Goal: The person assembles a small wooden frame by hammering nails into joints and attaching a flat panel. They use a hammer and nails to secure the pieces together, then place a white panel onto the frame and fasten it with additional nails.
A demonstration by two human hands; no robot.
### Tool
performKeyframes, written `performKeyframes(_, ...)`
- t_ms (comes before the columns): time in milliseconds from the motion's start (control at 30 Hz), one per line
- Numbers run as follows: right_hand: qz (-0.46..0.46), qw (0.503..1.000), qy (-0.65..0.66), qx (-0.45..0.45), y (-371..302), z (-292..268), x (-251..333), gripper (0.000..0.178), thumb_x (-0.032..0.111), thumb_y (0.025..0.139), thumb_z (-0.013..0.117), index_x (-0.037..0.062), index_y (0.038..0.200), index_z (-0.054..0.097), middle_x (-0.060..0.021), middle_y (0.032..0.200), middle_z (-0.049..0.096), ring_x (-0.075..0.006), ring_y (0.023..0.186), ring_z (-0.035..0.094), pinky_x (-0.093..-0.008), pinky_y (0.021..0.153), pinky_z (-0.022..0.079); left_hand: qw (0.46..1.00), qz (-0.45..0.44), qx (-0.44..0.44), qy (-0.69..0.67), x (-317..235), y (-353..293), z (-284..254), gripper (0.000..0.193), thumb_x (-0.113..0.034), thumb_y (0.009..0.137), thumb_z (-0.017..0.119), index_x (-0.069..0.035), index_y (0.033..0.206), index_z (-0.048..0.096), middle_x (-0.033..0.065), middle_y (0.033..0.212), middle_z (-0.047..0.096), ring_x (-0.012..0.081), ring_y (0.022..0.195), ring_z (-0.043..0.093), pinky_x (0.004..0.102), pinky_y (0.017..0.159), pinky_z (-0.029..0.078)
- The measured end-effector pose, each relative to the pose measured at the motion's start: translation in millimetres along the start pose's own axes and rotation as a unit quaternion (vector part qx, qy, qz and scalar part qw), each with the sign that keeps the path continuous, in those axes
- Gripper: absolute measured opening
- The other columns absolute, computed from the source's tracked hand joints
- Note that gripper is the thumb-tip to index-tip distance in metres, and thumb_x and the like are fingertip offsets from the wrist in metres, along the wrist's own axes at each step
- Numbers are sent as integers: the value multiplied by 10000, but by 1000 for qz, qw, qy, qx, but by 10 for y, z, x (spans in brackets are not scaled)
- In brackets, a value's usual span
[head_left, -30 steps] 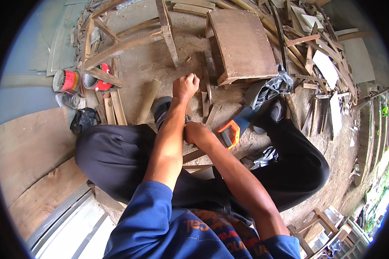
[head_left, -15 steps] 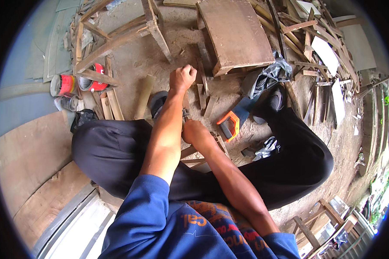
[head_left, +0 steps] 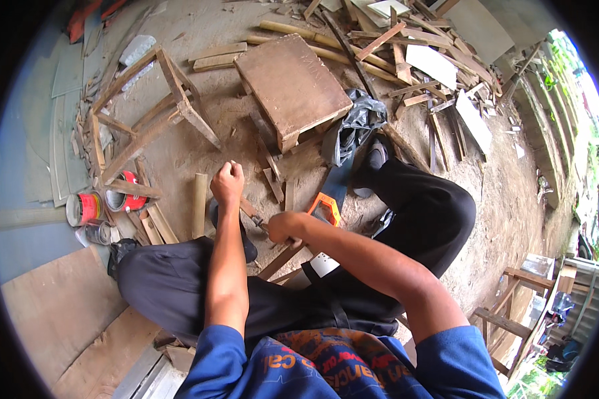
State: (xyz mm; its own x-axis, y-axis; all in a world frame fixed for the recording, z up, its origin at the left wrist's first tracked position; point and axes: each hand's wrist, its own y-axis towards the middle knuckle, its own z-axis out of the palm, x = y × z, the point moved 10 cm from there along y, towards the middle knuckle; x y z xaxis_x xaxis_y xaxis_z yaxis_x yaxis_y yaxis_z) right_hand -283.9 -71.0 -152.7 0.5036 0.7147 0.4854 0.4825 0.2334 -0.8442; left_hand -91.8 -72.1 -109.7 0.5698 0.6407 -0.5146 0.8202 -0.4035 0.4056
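Fingers (head_left: 235,167) of the left hand (head_left: 227,186) are clenched into a fist; whether anything is inside it I cannot tell. Those of the right hand (head_left: 285,228) are curled around a metal-ended tool (head_left: 261,223), mostly hidden by the grip.

At far left, two red paint cans (head_left: 83,208) sit on the earth floor, with an open wooden frame (head_left: 140,143) standing beyond them. A short tan wooden post (head_left: 199,205) lies just left of the left hand. Between the hands shows a narrow wood strip (head_left: 248,207), one end lost behind the left forearm, the other at the tool's metal part; whether they touch is unclear. A dark shoe (head_left: 247,246) is close below.

Good handling here probably means a firm right grip, a straight wrist, and the left fist kept out of line with the metal end. Bracing the strip would limit slipping, and even, modest force looks safer with the foot so near.

Farther right come a low brown wooden stool (head_left: 293,83) beyond the hands, a handsaw with an orange handle (head_left: 337,214) near the right hand, a black plastic bag (head_left: 363,120), and a heap of wood scraps (head_left: 400,70).
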Motion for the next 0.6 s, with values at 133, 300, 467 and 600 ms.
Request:
performKeyframes(133, -11, 994, -103, -34, 28, -297, 76, 195, 98, 729, 573, -12, 729, 734, -171, 816, 718, -305, 760, 693, -414, 678, 551, 999, 14, -49, -7, -289, 173, -177, 331, -255, 870, 590, -90, 586, 557, 153, 558, 591, 395, 526, 586, 480, 469, 441)
performKeyframes(300, 28, 979, -38, -199, -442, -503, 205, 305, 82, 778, 548, -27, 1018, 702, -222, 1008, 697, -320, 946, 702, -416, 771, 569, 997, 13, -69, 15, -216, 399, -344, 334, -262, 878, 580, -97, 587, 563, 156, 563, 599, 392, 516, 588, 478, 467, 447)
performKeyframes(467, 100, 958, 11, -269, -196, -269, -225, 308, 121, 843, 562, -7, 1105, 662, -191, 1076, 691, -333, 989, 690, -412, 806, 563, 998, -1, -45, 40, -141, 418, -211, 336, -279, 874, 577, -95, 594, 572, 160, 564, 602, 392, 520, 596, 481, 470, 457)
performKeyframes(600, 207, 929, 50, -302, -328, -214, -430, 253, 111, 905, 540, 12, 1131, 593, -148, 1044, 708, -296, 965, 701, -381, 762, 574, 998, 31, -32, 44, -450, 369, -107, 328, -283, 872, 572, -103, 599, 580, 163, 578, 614, 386, 532, 611, 479, 482, 484)
